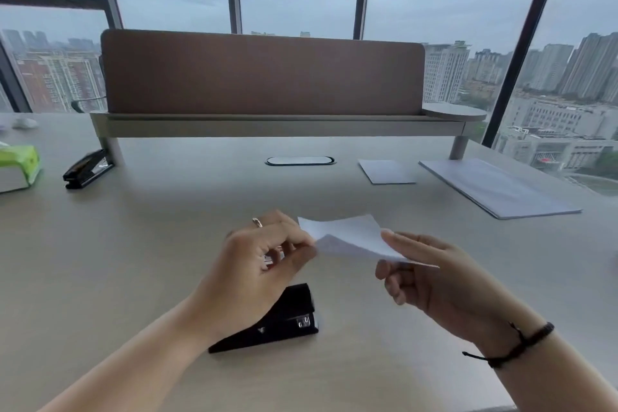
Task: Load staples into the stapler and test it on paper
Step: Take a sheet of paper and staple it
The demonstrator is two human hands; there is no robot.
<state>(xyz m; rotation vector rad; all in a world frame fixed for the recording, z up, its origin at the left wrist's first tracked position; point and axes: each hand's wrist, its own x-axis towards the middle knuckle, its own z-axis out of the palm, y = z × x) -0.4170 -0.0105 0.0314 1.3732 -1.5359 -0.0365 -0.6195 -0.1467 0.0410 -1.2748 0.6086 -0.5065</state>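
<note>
A small folded sheet of white paper (351, 237) hangs above the desk between both hands. My left hand (261, 264) pinches its left corner with thumb and curled fingers. My right hand (431, 274) holds its right edge, thumb on top and fingers curled beneath. A black stapler (287, 321) lies on the desk just under my left wrist, partly hidden by it, and neither hand touches it.
A second black stapler (88, 169) lies at the far left beside a green tissue pack (18, 164). A paper stack (498, 187) and a smaller sheet (386, 171) lie at the back right. A raised shelf with a brown screen (261, 73) crosses the back.
</note>
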